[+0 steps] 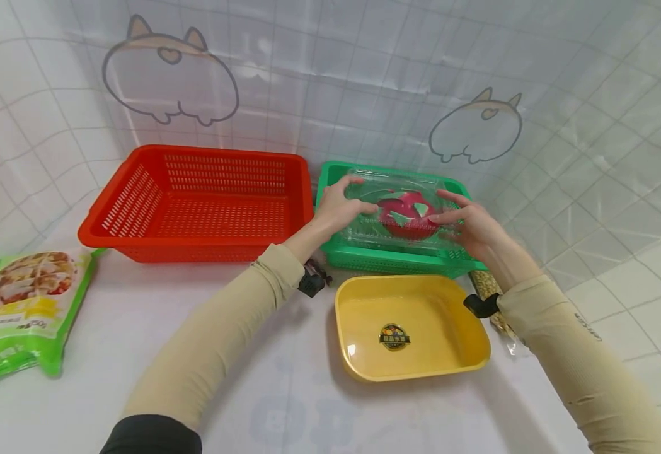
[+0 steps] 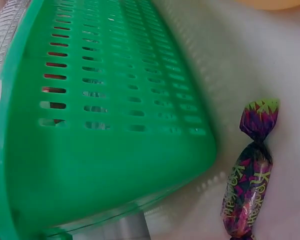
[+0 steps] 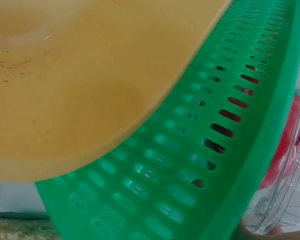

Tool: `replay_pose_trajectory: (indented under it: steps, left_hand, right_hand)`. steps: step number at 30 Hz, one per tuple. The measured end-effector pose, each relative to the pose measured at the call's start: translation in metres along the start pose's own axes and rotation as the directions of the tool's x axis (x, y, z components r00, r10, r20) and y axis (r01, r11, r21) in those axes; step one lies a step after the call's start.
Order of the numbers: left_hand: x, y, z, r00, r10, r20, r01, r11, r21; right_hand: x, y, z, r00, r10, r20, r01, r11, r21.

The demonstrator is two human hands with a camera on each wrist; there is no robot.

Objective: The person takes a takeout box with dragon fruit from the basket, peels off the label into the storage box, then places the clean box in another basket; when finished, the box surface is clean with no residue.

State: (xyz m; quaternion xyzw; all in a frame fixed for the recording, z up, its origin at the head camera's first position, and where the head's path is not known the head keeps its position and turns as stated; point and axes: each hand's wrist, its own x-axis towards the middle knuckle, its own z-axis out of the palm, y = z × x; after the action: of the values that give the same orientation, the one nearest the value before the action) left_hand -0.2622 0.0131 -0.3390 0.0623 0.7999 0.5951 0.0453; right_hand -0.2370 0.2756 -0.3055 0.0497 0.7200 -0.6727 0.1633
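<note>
A clear plastic box (image 1: 358, 228) sits in the green basket (image 1: 364, 260), and a pink-and-green dragon fruit (image 1: 406, 214) shows through its plastic. My left hand (image 1: 338, 205) holds the box at its left end, thumb toward the front and fingers toward the back. At the opposite end my right hand (image 1: 474, 230) grips it with thumb and fingers spread along the side. In the right wrist view the fruit (image 3: 282, 150) appears behind the clear wall, above the basket's rim. The left wrist view shows mostly the basket's slotted side (image 2: 90, 165).
A red basket (image 1: 222, 217) stands to the left, a yellow basin (image 1: 421, 315) in front of the green basket. A purple wrapped candy (image 2: 247, 185) lies beside the green basket. A green food bag (image 1: 29, 309) is at far left, and a bag of grains (image 1: 491, 293) at right.
</note>
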Motion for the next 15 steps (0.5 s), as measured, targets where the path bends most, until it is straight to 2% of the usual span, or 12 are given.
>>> replay_pose_trajectory:
  steps: [5, 15]
  left_hand:
    - [0.003, -0.002, 0.003, 0.999, -0.042, 0.026, 0.042, 0.999, -0.007]
    - [0.008, -0.002, 0.008, 0.992, -0.106, 0.073, 0.101, 0.992, 0.070]
  right_hand:
    - [0.005, 0.006, -0.002, 1.000, 0.017, -0.004, -0.017, 1.000, -0.015]
    - [0.016, 0.017, -0.004, 0.999, 0.042, -0.025, -0.042, 0.999, -0.023]
